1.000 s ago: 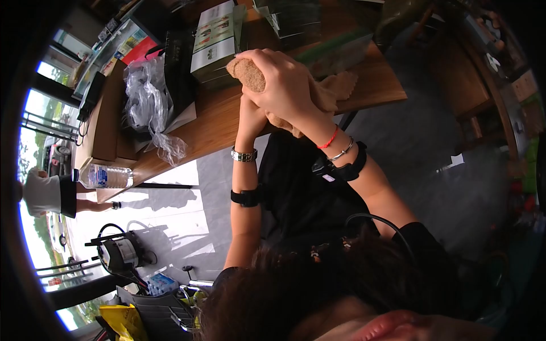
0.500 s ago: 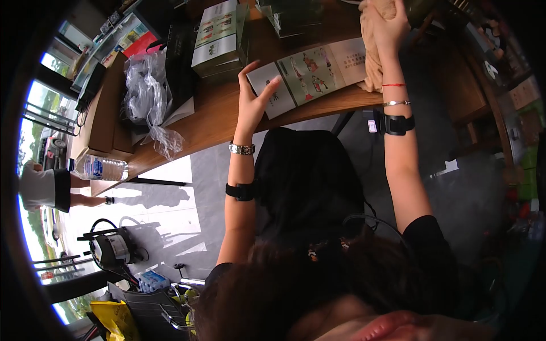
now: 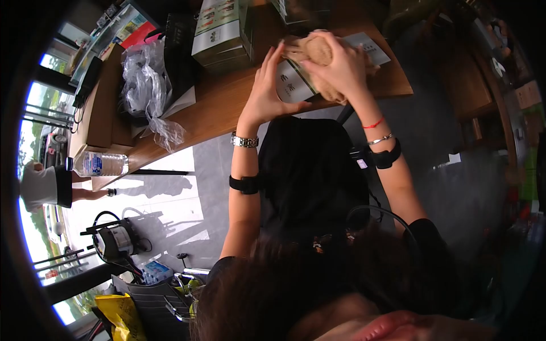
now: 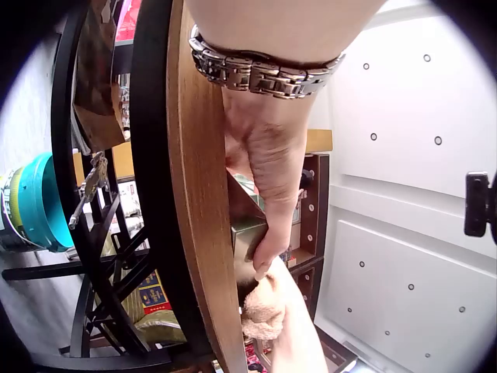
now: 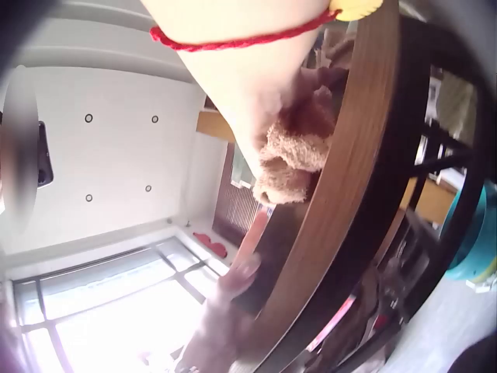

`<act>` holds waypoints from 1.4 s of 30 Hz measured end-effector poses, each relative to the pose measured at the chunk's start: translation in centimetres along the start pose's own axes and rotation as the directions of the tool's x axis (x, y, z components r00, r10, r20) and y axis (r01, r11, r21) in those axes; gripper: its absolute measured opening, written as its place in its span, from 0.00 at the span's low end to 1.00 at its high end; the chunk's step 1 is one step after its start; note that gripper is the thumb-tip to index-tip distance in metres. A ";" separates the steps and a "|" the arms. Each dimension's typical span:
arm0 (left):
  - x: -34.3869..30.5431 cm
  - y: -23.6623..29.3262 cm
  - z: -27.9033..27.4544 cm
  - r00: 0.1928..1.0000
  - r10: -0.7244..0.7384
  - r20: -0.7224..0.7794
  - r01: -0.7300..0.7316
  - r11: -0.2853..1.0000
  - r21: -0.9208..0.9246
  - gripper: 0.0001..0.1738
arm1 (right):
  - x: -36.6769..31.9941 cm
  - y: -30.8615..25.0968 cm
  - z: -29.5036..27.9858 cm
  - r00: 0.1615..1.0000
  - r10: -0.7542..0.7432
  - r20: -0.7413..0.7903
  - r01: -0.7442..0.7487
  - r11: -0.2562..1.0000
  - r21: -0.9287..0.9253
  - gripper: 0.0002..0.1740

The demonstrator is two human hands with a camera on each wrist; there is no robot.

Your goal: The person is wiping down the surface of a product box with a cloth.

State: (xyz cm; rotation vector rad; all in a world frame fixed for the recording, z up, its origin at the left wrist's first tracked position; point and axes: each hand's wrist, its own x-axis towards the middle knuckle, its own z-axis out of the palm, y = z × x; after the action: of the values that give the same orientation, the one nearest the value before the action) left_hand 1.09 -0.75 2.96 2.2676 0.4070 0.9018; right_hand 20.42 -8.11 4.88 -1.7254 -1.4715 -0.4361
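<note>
In the head view a flat printed box (image 3: 293,84) with a pale end and a dark green stripe lies at the table's front edge. My left hand (image 3: 264,95) spans its left end, thumb along the near side and fingers on the far side. My right hand (image 3: 345,67) grips a bunched tan cloth (image 3: 318,51) on top of the box, covering its middle. The box's right end sticks out beyond the cloth. In the left wrist view my thumb presses the box's side (image 4: 247,245), with the fuzzy cloth (image 4: 264,311) just past it.
Stacked printed boxes (image 3: 223,42) stand at the back of the wooden table (image 3: 210,116). Left of them lie a crumpled clear plastic bag (image 3: 145,85) and a cardboard box (image 3: 102,113). A water bottle (image 3: 99,163) is at the table's left end. Another person (image 3: 42,184) stands farther left.
My right hand first held the cloth close to the left hand, swept far right past the box's end, then came back left over its middle. My left hand stays at the box's left end.
</note>
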 end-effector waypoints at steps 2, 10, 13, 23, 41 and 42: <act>0.3 -0.7 0.1 1.000 0.022 -0.017 -0.022 0.999 -0.029 0.74 | -1.1 -3.6 0.5 0.999 -0.042 0.013 0.041 0.996 0.079 0.31; -0.3 -0.7 -0.3 0.994 0.085 -0.067 -0.086 0.996 -0.015 0.75 | -0.6 -3.4 0.1 0.995 -0.014 0.100 -0.018 0.950 0.311 0.30; -0.3 -0.3 -0.5 0.997 0.069 -0.036 -0.067 0.997 0.040 0.74 | 0.8 2.7 -0.6 0.970 0.202 0.137 -0.229 0.948 0.222 0.31; -0.5 0.5 0.0 0.999 -0.008 -0.047 0.014 0.992 0.126 0.62 | 1.4 8.0 -2.3 0.953 0.292 -0.077 -0.301 0.941 -0.154 0.30; -0.8 0.0 -0.5 0.998 0.031 -0.046 -0.032 0.999 -0.029 0.76 | 2.3 8.0 -2.5 0.934 0.349 0.070 -0.355 0.930 0.096 0.31; -0.8 0.2 -0.7 0.998 0.036 -0.050 -0.037 0.999 -0.030 0.76 | 2.6 9.4 -2.7 0.926 0.376 0.037 -0.378 0.925 0.043 0.32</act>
State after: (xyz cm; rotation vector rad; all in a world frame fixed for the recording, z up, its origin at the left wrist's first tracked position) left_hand 0.01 -0.96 3.08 2.2354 0.3722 0.9772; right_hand 30.56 -8.38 5.05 -1.9256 -1.1195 -0.1685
